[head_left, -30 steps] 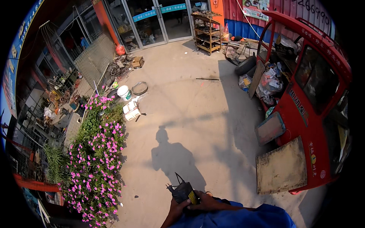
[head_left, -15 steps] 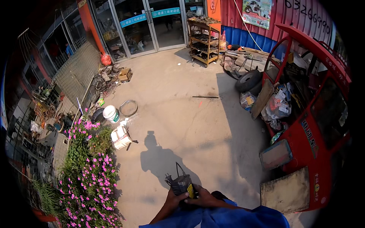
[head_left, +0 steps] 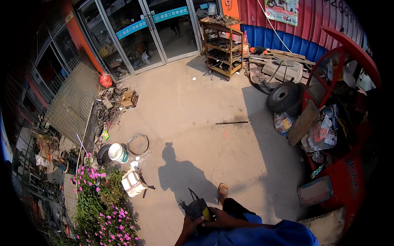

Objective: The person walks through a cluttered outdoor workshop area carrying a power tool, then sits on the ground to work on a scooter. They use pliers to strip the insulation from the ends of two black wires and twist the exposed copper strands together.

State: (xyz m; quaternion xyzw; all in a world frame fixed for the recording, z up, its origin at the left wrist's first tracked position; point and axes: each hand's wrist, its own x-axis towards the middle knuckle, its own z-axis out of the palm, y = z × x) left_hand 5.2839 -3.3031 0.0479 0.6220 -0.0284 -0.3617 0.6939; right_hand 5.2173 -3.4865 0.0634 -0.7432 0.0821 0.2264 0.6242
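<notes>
Right of the flowering bush (head_left: 107, 213), the left hand (head_left: 190, 226) and right hand (head_left: 221, 220) are closed on a black box (head_left: 194, 208), holding its near end from either side, the right beside a yellow label (head_left: 206, 213). A cord loop (head_left: 191, 191) rises from the far end; a pronged piece (head_left: 181, 203), apparently a plug, juts toward the bush. Carrying appears to be the step in hand. Sound practice calls for an even grip, loop and prongs gathered in against snagging. Also right of the bush, a foot (head_left: 223, 189) shows just past the box; footing should be checked. Just beyond the bush, a pale bundle (head_left: 133, 182), white bucket (head_left: 117, 153) and hoop (head_left: 138, 144) warrant clearance. Farther, beyond and right of the bush, a dark rod (head_left: 232, 122) presents a possible trip hazard. Farthest beyond it stand glass doors (head_left: 173, 39).
</notes>
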